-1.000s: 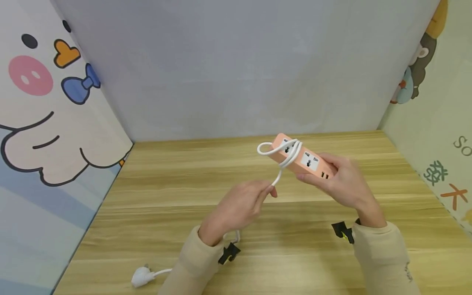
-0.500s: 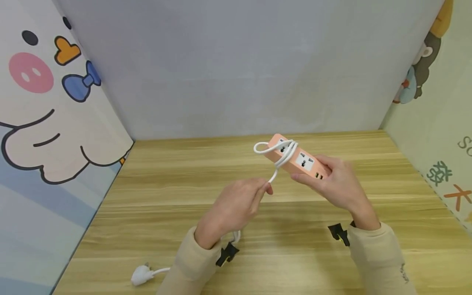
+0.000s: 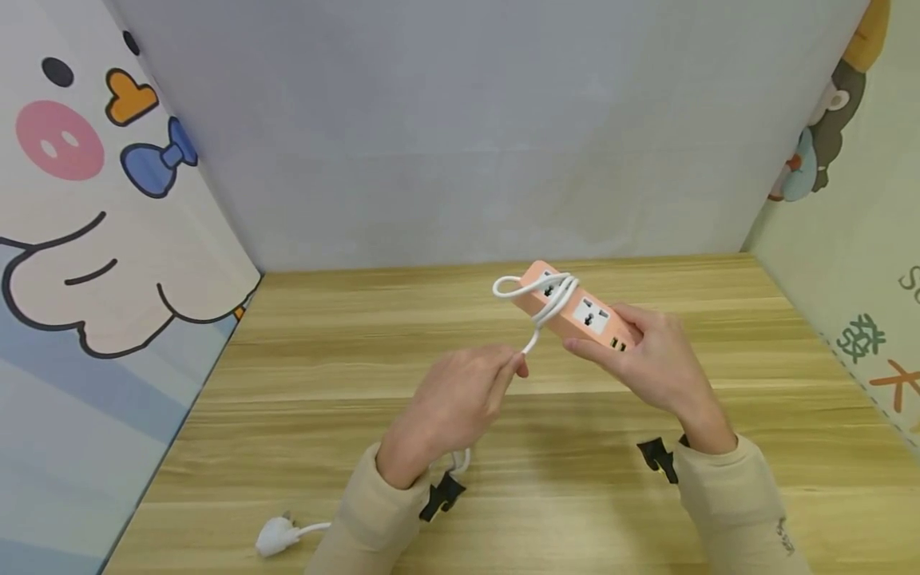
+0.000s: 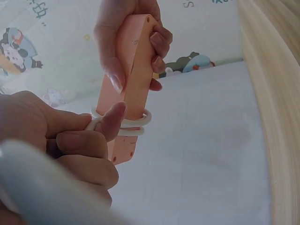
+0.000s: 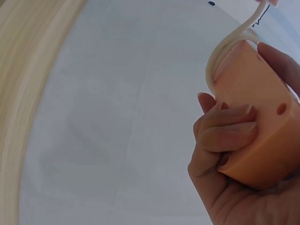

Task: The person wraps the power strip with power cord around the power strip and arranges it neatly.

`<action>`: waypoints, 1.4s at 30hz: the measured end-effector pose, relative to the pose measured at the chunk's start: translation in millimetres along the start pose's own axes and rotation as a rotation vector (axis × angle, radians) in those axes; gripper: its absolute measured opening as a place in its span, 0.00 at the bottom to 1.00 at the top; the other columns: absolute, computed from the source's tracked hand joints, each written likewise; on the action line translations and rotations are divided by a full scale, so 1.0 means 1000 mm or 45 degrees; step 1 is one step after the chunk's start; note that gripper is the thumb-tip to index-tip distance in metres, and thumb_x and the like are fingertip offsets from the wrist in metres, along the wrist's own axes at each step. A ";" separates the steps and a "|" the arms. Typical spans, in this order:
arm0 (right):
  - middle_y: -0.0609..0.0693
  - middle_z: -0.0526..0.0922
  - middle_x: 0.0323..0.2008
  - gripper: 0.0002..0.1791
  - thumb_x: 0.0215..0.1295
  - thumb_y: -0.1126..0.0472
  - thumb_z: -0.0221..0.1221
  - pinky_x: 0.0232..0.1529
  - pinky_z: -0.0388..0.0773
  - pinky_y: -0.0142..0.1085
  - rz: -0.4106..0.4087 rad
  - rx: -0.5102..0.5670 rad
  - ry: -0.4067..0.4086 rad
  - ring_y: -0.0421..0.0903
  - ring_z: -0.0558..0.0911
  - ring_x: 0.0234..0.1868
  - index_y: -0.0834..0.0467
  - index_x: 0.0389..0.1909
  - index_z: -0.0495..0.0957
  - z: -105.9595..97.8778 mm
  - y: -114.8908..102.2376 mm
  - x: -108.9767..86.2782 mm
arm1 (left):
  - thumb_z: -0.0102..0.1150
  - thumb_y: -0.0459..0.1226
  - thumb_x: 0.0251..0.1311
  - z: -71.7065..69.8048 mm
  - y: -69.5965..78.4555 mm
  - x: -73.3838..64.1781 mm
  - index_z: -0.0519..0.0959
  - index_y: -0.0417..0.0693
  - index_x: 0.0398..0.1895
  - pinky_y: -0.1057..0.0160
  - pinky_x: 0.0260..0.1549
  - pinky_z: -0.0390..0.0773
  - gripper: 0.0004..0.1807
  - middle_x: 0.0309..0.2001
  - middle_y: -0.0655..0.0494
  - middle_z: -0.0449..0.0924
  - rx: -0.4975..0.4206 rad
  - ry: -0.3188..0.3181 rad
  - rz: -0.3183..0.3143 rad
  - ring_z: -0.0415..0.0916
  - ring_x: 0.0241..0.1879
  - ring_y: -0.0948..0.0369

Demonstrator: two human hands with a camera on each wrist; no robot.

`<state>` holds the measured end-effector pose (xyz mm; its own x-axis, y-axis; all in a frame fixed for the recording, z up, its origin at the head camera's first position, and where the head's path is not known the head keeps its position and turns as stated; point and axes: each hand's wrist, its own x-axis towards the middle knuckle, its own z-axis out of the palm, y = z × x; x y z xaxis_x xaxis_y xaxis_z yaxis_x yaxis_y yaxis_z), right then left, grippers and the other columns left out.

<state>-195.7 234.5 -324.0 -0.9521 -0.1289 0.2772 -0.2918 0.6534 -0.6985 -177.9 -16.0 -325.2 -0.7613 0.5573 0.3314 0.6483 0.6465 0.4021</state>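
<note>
An orange power strip (image 3: 568,319) with white sockets and two USB ports is held tilted above the table. My right hand (image 3: 657,355) grips its near right end, thumb on one side and fingers round the other, as the right wrist view also shows. White cord (image 3: 557,299) is wrapped round the strip's middle, and a small loop of it sticks out past the far left end. My left hand (image 3: 460,395) pinches the cord just below the wraps, pulling a short straight length. In the left wrist view, its thumb and fingers (image 4: 86,143) curl close to the strip's underside.
The cord's white plug (image 3: 276,537) lies on the wooden table (image 3: 323,359) at the front left, its lead passing under the left sleeve. Behind the table stands a pale wall (image 3: 460,144). Cartoon-printed panels flank both sides.
Both hands and the power strip have shifted slightly left in the head view, partly with a small turn of the view. The grips and cord wraps look the same.
</note>
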 end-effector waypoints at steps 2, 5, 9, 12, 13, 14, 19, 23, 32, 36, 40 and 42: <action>0.52 0.80 0.25 0.21 0.59 0.43 0.72 0.19 0.70 0.34 0.009 -0.008 -0.007 0.42 0.74 0.20 0.56 0.42 0.83 0.000 -0.001 -0.001 | 0.45 0.39 0.79 0.000 0.000 0.000 0.84 0.48 0.43 0.69 0.23 0.67 0.15 0.34 0.61 0.84 -0.001 -0.001 -0.003 0.62 0.21 0.68; 0.52 0.80 0.25 0.22 0.59 0.42 0.71 0.20 0.70 0.34 0.024 -0.013 -0.017 0.42 0.73 0.20 0.56 0.43 0.83 0.001 -0.001 -0.001 | 0.46 0.39 0.79 0.000 0.000 -0.001 0.84 0.48 0.43 0.69 0.23 0.67 0.15 0.35 0.60 0.85 0.003 0.005 -0.007 0.62 0.21 0.68; 0.53 0.80 0.25 0.24 0.60 0.41 0.71 0.19 0.71 0.34 0.066 -0.020 -0.005 0.43 0.74 0.20 0.56 0.44 0.82 -0.001 -0.001 -0.002 | 0.50 0.40 0.78 -0.003 0.001 -0.002 0.85 0.49 0.40 0.69 0.22 0.68 0.14 0.32 0.61 0.85 0.023 0.057 -0.022 0.63 0.20 0.68; 0.53 0.81 0.26 0.24 0.59 0.40 0.70 0.20 0.72 0.34 0.085 -0.033 0.009 0.43 0.74 0.20 0.56 0.44 0.83 -0.003 -0.001 -0.001 | 0.52 0.41 0.77 -0.006 0.002 -0.003 0.86 0.50 0.39 0.69 0.22 0.68 0.13 0.30 0.61 0.84 0.042 0.098 -0.025 0.64 0.20 0.68; 0.53 0.81 0.26 0.25 0.59 0.40 0.70 0.20 0.71 0.34 0.079 -0.039 0.010 0.43 0.74 0.20 0.56 0.45 0.83 -0.003 0.000 -0.001 | 0.52 0.42 0.76 -0.006 0.002 -0.003 0.86 0.51 0.39 0.69 0.22 0.68 0.13 0.30 0.61 0.84 0.050 0.103 -0.025 0.65 0.20 0.68; 0.53 0.81 0.26 0.25 0.59 0.40 0.70 0.20 0.71 0.34 0.076 -0.044 0.011 0.43 0.74 0.20 0.56 0.45 0.83 -0.002 0.000 0.000 | 0.52 0.42 0.76 -0.006 0.002 -0.002 0.86 0.51 0.39 0.69 0.22 0.68 0.13 0.30 0.62 0.84 0.060 0.107 -0.023 0.65 0.20 0.69; 0.52 0.80 0.25 0.24 0.59 0.41 0.71 0.20 0.71 0.34 0.055 -0.047 0.022 0.43 0.74 0.20 0.56 0.43 0.83 0.001 0.003 0.003 | 0.53 0.42 0.76 -0.005 0.000 -0.002 0.85 0.53 0.37 0.70 0.21 0.66 0.12 0.27 0.64 0.81 0.116 0.126 -0.025 0.64 0.19 0.69; 0.51 0.80 0.24 0.22 0.59 0.41 0.71 0.20 0.70 0.34 0.045 -0.045 0.037 0.42 0.74 0.19 0.56 0.39 0.82 0.004 0.004 0.003 | 0.55 0.43 0.75 -0.004 -0.001 -0.003 0.85 0.53 0.34 0.70 0.19 0.64 0.12 0.22 0.65 0.74 0.169 0.150 -0.021 0.62 0.18 0.69; 0.50 0.78 0.22 0.22 0.59 0.41 0.71 0.19 0.69 0.34 0.032 -0.066 0.058 0.42 0.73 0.19 0.55 0.37 0.82 0.005 0.007 0.003 | 0.57 0.43 0.73 -0.004 -0.003 -0.003 0.87 0.51 0.37 0.70 0.20 0.65 0.11 0.23 0.64 0.78 0.223 0.192 -0.010 0.65 0.19 0.70; 0.51 0.79 0.23 0.22 0.59 0.40 0.70 0.20 0.70 0.34 0.041 -0.065 0.056 0.42 0.73 0.19 0.55 0.38 0.82 0.005 0.006 0.002 | 0.57 0.43 0.74 -0.004 -0.003 -0.004 0.87 0.50 0.36 0.70 0.19 0.65 0.12 0.23 0.63 0.78 0.232 0.196 -0.005 0.65 0.18 0.70; 0.51 0.80 0.23 0.23 0.60 0.39 0.70 0.20 0.71 0.34 0.058 -0.059 0.053 0.43 0.74 0.20 0.56 0.39 0.82 0.004 0.005 0.002 | 0.58 0.44 0.73 -0.005 -0.003 -0.004 0.87 0.50 0.36 0.69 0.20 0.67 0.12 0.25 0.62 0.80 0.253 0.226 -0.005 0.68 0.19 0.69; 0.51 0.80 0.23 0.24 0.59 0.38 0.70 0.20 0.71 0.35 0.071 -0.065 0.059 0.44 0.74 0.20 0.55 0.38 0.82 0.004 0.004 0.002 | 0.58 0.44 0.73 -0.005 -0.003 -0.005 0.87 0.51 0.37 0.69 0.20 0.69 0.11 0.27 0.62 0.82 0.260 0.240 -0.007 0.71 0.20 0.69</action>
<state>-198.7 234.2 -328.6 -0.9612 -0.0573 0.2697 -0.2321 0.6959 -0.6796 -176.0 -23.0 -323.4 -0.7406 0.4593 0.4905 0.6184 0.7515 0.2299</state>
